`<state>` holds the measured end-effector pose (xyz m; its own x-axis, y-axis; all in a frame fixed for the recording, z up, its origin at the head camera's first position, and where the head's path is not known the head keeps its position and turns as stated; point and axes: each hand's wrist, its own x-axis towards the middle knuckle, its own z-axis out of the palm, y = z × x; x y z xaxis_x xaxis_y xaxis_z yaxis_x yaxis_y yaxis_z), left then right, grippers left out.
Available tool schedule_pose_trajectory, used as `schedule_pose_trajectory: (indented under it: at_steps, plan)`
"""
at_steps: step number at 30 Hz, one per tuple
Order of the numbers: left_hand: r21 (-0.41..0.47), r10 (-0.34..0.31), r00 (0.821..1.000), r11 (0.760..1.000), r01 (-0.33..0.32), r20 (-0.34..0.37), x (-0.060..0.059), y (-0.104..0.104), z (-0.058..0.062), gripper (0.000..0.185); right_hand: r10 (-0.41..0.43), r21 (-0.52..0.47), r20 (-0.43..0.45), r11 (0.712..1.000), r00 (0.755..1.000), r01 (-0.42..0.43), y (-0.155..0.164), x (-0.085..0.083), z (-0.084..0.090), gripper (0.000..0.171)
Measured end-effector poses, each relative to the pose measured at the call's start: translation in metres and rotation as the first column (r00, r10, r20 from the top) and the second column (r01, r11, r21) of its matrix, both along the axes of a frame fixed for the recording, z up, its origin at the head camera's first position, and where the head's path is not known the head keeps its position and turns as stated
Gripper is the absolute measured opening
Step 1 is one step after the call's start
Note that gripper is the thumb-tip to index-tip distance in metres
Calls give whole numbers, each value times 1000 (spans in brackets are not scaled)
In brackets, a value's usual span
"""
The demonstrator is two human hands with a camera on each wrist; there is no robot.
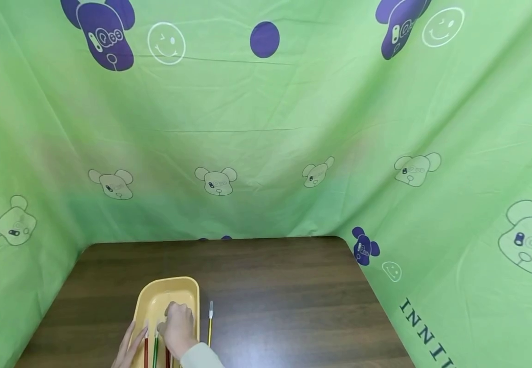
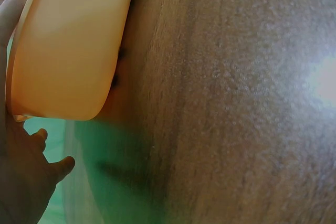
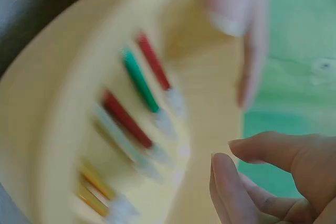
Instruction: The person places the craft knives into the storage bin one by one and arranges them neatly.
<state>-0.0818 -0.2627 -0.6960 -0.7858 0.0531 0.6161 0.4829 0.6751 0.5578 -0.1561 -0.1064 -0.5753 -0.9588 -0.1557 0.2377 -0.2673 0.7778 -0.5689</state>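
A shallow yellow tray [image 1: 187,282] holds several slim pen-like sticks with clear caps. Among them are a red stick [image 1: 146,352], a green stick [image 1: 155,352] and gold ones [image 3: 94,203]. My left hand [image 1: 127,350] grips the tray's left side, with the rim between its digits. In the left wrist view, two of its fingertips [image 2: 64,167] stick out below the tray's wall. Over the tray's right half is my right hand [image 1: 178,327], its thumb and forefinger bent close to each other with nothing visible between them.
A single gold stick [image 1: 209,322] with a clear cap lies on the dark wooden table [image 1: 284,301], just right of the tray. Green printed cloth [image 1: 266,112] hangs behind the table and along both sides.
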Motion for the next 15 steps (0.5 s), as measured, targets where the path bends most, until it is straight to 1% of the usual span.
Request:
schedule_pose_trajectory:
  at_steps: [2, 4, 6, 9, 11, 15]
  plan:
    - [8, -15, 1000, 1000, 15, -14, -1, -1, -1, 105, 16, -49, -20, 999, 1000, -17, 7, -1, 7, 22]
    - [8, -24, 1000, 1000, 24, -14, -2, -2, 0, 107, 19, -97, -13, 995, 1000, -21, 13, -3, 15, 20]
    - [1, -24, 1000, 1000, 24, 3, -2, -3, 1, 109, 16, -149, 7, 989, 1000, -15, 19, -5, 21, 20]
    - [-16, 1, 1000, 1000, -1, 22, 0, -2, 2, 110, 20, -234, 46, 972, 999, -9, 29, -6, 28, 17]
    - [-17, 13, 999, 1000, -12, 31, 1, -1, 2, 110, 27, -279, 73, 960, 997, -6, 35, -7, 29, 17]
    - [-5, 51, 999, 999, -51, 18, 3, 4, 2, 106, 39, -326, 96, 945, 995, -6, 45, -7, 28, 17]
